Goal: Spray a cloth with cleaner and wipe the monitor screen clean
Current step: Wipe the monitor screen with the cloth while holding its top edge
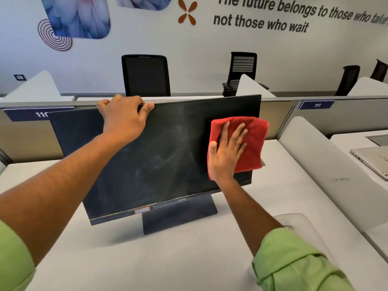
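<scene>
1. Green sleeves (294,267) sit nearest the camera, both forearms reaching out to the monitor (155,156) standing on the white worktop (189,259).
2. Red cloth (247,143) lies flat against the right part of the screen, overhanging the right bezel a little. Right hand (226,152) presses it with fingers (241,133) straight and spread, thumb along the cloth's left edge. Nothing is clenched; it is a flat-palm press.
3. Left hand (123,118) grips the top edge left of centre, fingers curled over the back, thumb on the front bezel. It braces the panel.
4. Screen state: dusty smears across the centre and lower middle; the strip just left of the cloth looks darker and cleaner. My read: wiping has begun and most of the area is not yet done.
5. Doing this step well, as I judge it: keep the palm flat, use light even pressure and overlapping straight passes from the right edge toward the left. Keep the brace on top so the stand (178,217) doesn't rock or slide. Refold to a clean face if streaks appear.
6. No spray bottle is in view.
7. Surroundings: grey divider behind with desk tag 111 (317,105), black chairs (147,76) beyond, and a closed laptop (371,158) on the next desk to the right.
</scene>
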`<action>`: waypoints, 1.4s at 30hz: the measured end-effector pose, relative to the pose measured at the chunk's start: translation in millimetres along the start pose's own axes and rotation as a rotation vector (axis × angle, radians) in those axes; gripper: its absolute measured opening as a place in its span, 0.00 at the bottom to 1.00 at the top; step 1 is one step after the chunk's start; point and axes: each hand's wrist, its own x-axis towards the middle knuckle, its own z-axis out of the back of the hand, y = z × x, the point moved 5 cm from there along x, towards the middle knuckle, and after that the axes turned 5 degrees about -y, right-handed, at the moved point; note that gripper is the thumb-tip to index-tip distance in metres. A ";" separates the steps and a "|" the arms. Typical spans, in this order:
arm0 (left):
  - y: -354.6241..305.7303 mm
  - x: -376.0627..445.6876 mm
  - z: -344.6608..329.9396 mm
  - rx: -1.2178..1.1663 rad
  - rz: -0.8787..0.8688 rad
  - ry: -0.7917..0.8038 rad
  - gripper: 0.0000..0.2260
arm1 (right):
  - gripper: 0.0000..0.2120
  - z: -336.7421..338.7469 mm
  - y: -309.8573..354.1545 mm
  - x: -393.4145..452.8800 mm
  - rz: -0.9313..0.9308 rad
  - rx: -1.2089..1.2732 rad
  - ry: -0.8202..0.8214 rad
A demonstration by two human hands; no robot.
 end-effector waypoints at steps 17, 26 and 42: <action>-1.5 2.5 -2.9 0.005 -0.007 0.006 0.19 | 0.30 -20.9 99.2 -16.5 0.552 -0.086 -0.027; -4.0 1.6 -1.4 -0.041 0.000 0.035 0.19 | 0.31 -26.7 27.9 -53.1 0.493 -0.080 0.035; -2.2 0.4 0.6 -0.035 0.005 0.009 0.18 | 0.29 -30.4 139.5 -24.6 0.519 -0.046 0.056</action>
